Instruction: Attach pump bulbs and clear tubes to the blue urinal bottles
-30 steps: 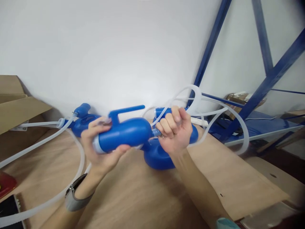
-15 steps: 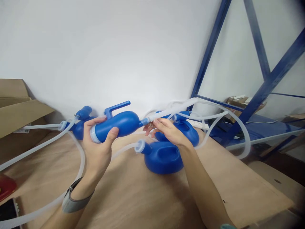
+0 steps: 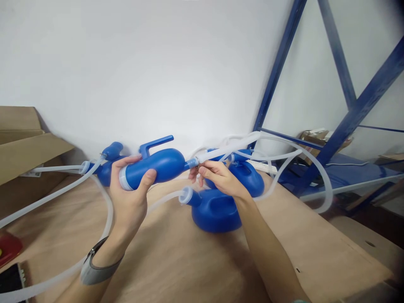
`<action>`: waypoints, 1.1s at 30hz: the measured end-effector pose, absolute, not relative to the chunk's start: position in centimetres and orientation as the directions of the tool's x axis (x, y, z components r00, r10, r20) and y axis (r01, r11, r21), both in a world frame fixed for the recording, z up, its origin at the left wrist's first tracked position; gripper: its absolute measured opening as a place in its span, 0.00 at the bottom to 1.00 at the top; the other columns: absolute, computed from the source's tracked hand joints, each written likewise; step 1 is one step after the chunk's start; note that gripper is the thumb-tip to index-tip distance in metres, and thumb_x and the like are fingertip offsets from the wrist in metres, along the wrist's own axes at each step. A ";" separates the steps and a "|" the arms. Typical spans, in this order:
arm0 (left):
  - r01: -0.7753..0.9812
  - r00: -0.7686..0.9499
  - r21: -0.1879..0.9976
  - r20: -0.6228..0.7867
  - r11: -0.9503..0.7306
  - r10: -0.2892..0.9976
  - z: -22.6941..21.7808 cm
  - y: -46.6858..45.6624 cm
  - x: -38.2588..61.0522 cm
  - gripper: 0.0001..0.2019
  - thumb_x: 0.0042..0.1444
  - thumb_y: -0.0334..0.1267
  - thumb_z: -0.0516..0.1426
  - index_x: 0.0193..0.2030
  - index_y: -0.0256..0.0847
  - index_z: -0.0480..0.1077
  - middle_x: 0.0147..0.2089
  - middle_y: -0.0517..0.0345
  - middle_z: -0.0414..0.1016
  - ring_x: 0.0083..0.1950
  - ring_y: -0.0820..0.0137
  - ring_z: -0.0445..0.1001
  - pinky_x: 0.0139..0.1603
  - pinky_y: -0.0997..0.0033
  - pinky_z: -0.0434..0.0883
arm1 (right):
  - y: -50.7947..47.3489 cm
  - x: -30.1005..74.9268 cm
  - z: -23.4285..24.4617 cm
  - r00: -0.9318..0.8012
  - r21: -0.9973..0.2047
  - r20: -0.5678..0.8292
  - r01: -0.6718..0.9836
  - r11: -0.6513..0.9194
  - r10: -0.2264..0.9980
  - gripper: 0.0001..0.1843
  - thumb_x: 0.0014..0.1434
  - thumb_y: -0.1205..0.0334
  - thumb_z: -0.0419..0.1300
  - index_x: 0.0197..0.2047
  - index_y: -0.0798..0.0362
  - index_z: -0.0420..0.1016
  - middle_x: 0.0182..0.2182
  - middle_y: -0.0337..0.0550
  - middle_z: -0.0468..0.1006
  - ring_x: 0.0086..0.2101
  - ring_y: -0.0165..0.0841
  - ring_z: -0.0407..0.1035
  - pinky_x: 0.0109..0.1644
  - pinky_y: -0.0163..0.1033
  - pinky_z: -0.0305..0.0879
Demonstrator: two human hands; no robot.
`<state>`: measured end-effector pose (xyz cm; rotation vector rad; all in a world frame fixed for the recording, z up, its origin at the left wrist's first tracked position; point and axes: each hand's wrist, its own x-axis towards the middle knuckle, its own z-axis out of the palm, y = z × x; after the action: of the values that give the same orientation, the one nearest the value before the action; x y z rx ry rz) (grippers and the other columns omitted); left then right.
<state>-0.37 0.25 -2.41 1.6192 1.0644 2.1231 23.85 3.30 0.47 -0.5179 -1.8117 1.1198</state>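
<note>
My left hand [image 3: 130, 202] is wrapped around a blue plastic urinal receiver [image 3: 166, 164] with a bar handle on top and a pale translucent collar at its wide end. A clear hose [image 3: 235, 145] sits on its narrow spout, pointing right. Where hose and spout meet is a thin wire hose clamp [image 3: 198, 160]. My right hand [image 3: 221, 176] pinches the clamp from below with thumb and fingertips; the fingertips partly hide it. Below the right forearm lies a blue urinal bottle [image 3: 216, 214] with a hose running from its translucent neck.
Another blue bottle [image 3: 251, 179] and looping hoses lie behind my right hand. At left are a second receiver [image 3: 112, 150], an opened cardboard box [image 3: 31, 155] and a red object [image 3: 9, 248]. A blue metal rack [image 3: 280, 63] stands at right beside the brown-covered table [image 3: 176, 265].
My right hand has shifted slightly down and left, off the hose and onto the clamp at its end. The left hand still holds the receiver in nearly the same place.
</note>
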 end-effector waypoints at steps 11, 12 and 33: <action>0.383 -0.334 0.661 0.750 -0.645 0.571 -1.2 0.1 -0.7 0.24 0.52 0.54 0.72 0.50 0.49 0.71 0.55 0.56 0.77 0.58 0.55 0.77 0.57 0.54 0.75 | 2.8 22.8 0.6 -0.344 -0.742 0.573 0.165 0.649 0.743 0.17 0.67 0.53 0.63 0.30 0.53 0.83 0.30 0.45 0.85 0.33 0.36 0.79 0.41 0.40 0.76; 0.394 -0.334 0.651 0.759 -0.649 0.558 -1.1 0.1 -0.7 0.24 0.52 0.54 0.72 0.50 0.49 0.71 0.54 0.56 0.77 0.57 0.55 0.77 0.57 0.54 0.75 | 2.8 22.8 0.6 -0.337 -0.735 0.582 0.171 0.656 0.740 0.16 0.67 0.54 0.62 0.30 0.53 0.83 0.31 0.45 0.85 0.33 0.37 0.79 0.40 0.40 0.76; 0.413 -0.325 0.638 0.770 -0.650 0.549 -1.0 0.0 -0.8 0.23 0.54 0.54 0.71 0.51 0.50 0.70 0.55 0.54 0.78 0.57 0.53 0.78 0.61 0.48 0.75 | 2.9 22.6 0.4 -0.336 -0.783 0.554 0.099 0.614 0.761 0.17 0.66 0.48 0.64 0.33 0.52 0.83 0.32 0.45 0.86 0.36 0.38 0.81 0.43 0.41 0.78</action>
<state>-0.80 0.01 -1.02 1.7651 1.2667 2.1329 22.55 2.89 0.41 -0.6964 -1.8071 0.8036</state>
